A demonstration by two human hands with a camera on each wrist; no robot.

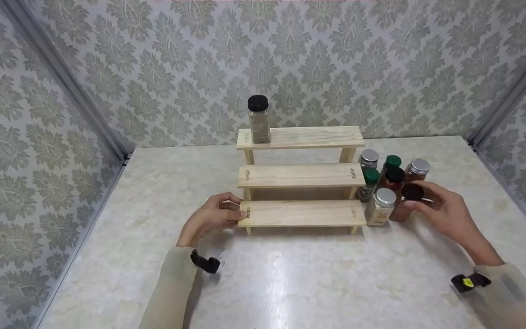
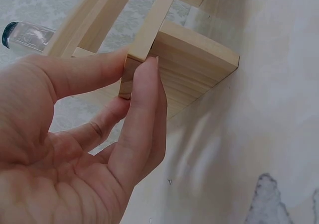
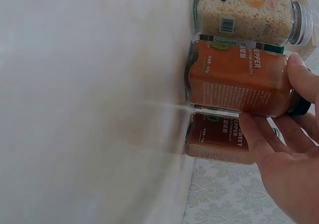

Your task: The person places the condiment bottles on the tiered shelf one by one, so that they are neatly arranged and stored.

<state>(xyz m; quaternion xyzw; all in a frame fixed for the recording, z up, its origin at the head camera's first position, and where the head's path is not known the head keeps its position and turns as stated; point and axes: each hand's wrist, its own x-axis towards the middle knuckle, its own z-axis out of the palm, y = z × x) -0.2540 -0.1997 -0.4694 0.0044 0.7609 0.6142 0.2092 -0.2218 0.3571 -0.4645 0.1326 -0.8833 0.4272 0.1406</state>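
Plenty of open table (image 1: 290, 283) up front & far left. Right of wooden rack (image 1: 302, 176) = tight jar cluster (image 1: 388, 183), no gap between. Top shelf mostly free except one jar (image 1: 259, 119) at left end.

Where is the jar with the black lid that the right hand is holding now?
In the head view, the black-lidded jar stands on the table right of the wooden rack's lowest step, beside the silver-lidded jar, gripped by the right hand.
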